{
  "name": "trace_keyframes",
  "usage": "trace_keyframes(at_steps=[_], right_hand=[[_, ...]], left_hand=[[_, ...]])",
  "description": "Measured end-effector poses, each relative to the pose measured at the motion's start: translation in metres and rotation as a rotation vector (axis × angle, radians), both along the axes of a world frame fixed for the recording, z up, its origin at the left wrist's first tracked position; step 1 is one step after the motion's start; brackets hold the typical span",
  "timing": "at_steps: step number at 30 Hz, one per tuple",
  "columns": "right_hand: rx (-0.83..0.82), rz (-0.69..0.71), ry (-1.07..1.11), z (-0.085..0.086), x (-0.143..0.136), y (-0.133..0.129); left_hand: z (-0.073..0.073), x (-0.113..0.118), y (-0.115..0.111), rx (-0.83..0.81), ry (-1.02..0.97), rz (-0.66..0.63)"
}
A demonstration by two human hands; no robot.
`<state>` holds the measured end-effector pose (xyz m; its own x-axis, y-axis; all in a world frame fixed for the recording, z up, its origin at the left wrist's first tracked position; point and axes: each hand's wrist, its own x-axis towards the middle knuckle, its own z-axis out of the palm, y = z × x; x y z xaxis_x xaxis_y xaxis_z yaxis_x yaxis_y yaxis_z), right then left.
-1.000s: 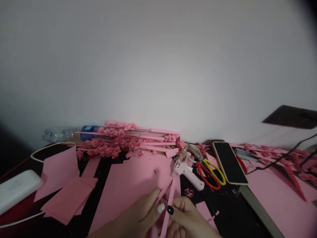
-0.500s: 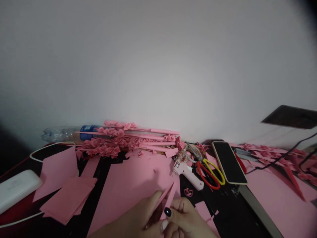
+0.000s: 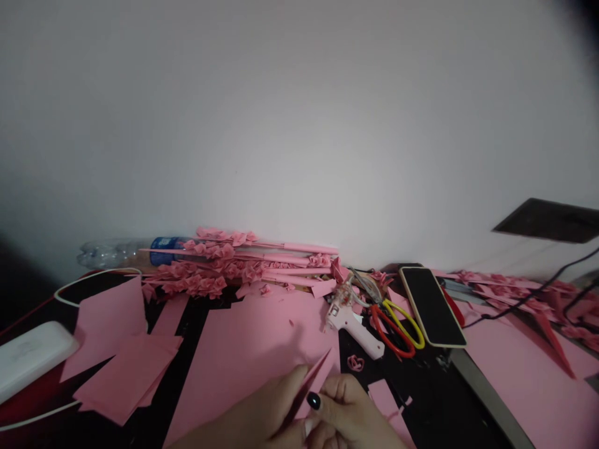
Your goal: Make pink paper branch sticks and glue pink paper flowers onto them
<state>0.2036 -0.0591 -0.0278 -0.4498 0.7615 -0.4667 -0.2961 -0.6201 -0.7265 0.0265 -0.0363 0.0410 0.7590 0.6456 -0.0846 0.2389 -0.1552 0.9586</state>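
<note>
Between my two hands is a folded piece of pink paper (image 3: 320, 376), its pointed end sticking up and away from me. My left hand (image 3: 274, 402) grips its left side, the fingers partly hidden behind the fold. My right hand (image 3: 349, 408) pinches the right side, with a dark-nailed thumb pressed on the paper. Under both hands lies a large pink sheet (image 3: 243, 343). Just beyond my right hand are a pink glue gun (image 3: 355, 330) and scissors (image 3: 397, 327) with red and yellow handles.
Pink paper flowers (image 3: 206, 277) and a plastic bottle (image 3: 115, 252) lie along the wall. At left are cut pink squares (image 3: 126, 377) and a white device (image 3: 35, 355) with a cable. A phone (image 3: 435, 305) rests at right, near more pink sheets (image 3: 528, 368) and a black cord (image 3: 528, 299).
My right thumb has shifted slightly left and the two sides of the folded paper are closer together. Both hands keep their hold, and the things on the table stay put.
</note>
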Motion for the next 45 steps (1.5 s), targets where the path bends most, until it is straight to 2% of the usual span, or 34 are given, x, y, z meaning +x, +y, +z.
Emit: trace_keyframes(at_steps=[3, 6, 10, 15, 17, 21, 25, 30, 36, 45], right_hand=[[-0.002, -0.007, -0.047, 0.004, -0.001, 0.000], [0.037, 0.027, -0.099, 0.009, -0.004, 0.001], [0.088, 0.073, -0.151, 0.014, -0.005, 0.003], [0.307, -0.090, -0.259, 0.023, 0.005, 0.004], [0.430, -0.165, -0.349, 0.029, 0.012, 0.005], [0.557, -0.263, -0.474, 0.037, 0.021, 0.008], [0.555, -0.272, -0.496, 0.038, 0.022, 0.009], [0.544, -0.271, -0.446, 0.036, 0.020, 0.011], [0.510, -0.286, -0.353, 0.033, 0.018, 0.010], [0.490, -0.183, -0.491, 0.033, 0.018, 0.012]], left_hand=[[-0.006, 0.001, 0.000, -0.073, 0.028, 0.097], [-0.012, 0.002, 0.001, -0.126, -0.085, 0.099], [-0.020, 0.002, 0.004, -0.333, -0.160, 0.119], [-0.038, -0.001, 0.012, -0.677, -0.313, 0.137], [-0.045, -0.003, 0.017, -0.789, -0.367, 0.089], [-0.046, -0.007, 0.024, -1.006, -0.462, 0.060], [-0.042, -0.010, 0.027, -1.045, -0.524, 0.069], [-0.039, -0.014, 0.028, -1.110, -0.446, -0.018], [-0.034, -0.011, 0.020, -0.978, -0.329, -0.062], [-0.039, -0.010, 0.016, -0.807, -0.229, -0.123]])
